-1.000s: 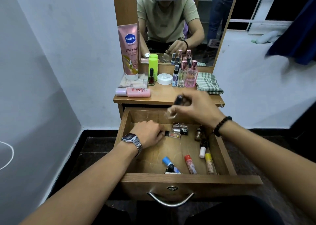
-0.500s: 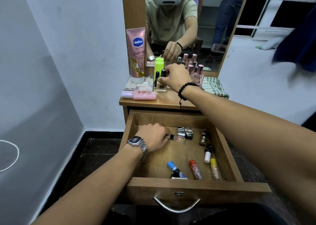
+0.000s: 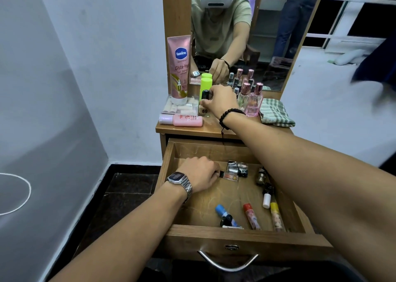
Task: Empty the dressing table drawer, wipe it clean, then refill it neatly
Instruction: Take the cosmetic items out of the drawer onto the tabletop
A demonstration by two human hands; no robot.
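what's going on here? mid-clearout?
Yes, the drawer is open and being emptied. The right hand is setting a small black-capped bottle upright on the dressing table top, beside the green bottle. The left hand is down in the drawer, fingers pinching the cap of a small clear vial. Several tubes and little bottles still lie inside.

Both forearms are seen bare, no sleeves. A silver metal-link wristwatch w/ dark rectangular face (image 3: 179,180) is worn on the left wrist; a black beaded bracelet w/ short dangling cord (image 3: 229,116) is worn on the right wrist.
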